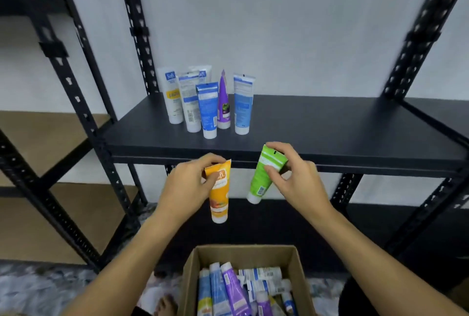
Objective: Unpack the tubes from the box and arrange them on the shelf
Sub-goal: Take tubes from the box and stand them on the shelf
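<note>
Tubes are being carried two at a time from the box point(193, 277) to the shelf point(330, 133). We are holding an orange tube point(219, 196) in the left hand point(189, 183) and a green tube point(264, 176) in the right hand point(291, 176); each hand's fingers are curled round the crimped upper end of its tube, leaving the white cap hanging free below. We judge this grip to be deliberate — the cap is the flat base, so it must be leading when the tube is being set down.

Both tubes are hanging in front of and slightly below the shelf's front edge, not yet over the board. The green tube is tilting, cap toward the left; the orange one is hanging nearly plumb.

On the shelf, six tubes point(210, 110) are already standing cap-down in a tight cluster toward the left rear, which is leaving the right side free for later rows. The box is sitting directly below the hands — within easy reach — and is still holding many tubes lying jumbled.
</note>
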`<state>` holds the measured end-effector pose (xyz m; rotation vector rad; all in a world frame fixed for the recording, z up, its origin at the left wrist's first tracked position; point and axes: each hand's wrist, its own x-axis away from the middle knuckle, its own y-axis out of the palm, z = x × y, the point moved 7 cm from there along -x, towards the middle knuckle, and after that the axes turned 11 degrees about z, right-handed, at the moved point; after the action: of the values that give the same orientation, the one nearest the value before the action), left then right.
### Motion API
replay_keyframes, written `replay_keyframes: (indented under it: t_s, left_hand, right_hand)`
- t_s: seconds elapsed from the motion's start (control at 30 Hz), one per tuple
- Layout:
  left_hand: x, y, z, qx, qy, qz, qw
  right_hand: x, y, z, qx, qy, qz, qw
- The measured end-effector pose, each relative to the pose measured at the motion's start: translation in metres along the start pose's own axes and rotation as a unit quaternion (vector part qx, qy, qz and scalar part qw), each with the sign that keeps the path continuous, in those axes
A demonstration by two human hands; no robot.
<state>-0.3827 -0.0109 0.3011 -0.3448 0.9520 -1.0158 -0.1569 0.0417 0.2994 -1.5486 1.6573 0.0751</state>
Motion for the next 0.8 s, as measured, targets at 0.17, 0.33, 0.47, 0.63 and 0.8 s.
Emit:
replay_keyframes:
  t_s: [0.17, 0.33, 0.47, 0.63, 0.8]
  left_hand:
    - [-0.053, -0.041, 0.042, 0.041, 0.019, 0.068, 0.997]
    - [-0.097, -0.066, 0.081, 0.031, 0.04, 0.118, 0.992]
    - [-0.123, -0.071, 0.101, 0.02, 0.05, 0.126, 0.991]
    - [-0.143, -0.068, 0.115, 0.002, 0.06, 0.127, 0.99]
    - [-0.153, -0.059, 0.125, 0.0, 0.064, 0.128, 0.99]
  right_hand:
    - [-0.062, -0.034, -0.04, 0.009, -0.028, 0.043, 0.999]
    - [-0.112, -0.059, -0.057, 0.072, -0.041, 0.065, 0.994]
    - [-0.139, -0.069, -0.052, 0.123, -0.04, 0.072, 0.989]
    - [-0.154, -0.066, -0.031, 0.171, -0.023, 0.065, 0.983]
    - [-0.161, -0.05, -0.012, 0.218, -0.018, 0.042, 0.975]
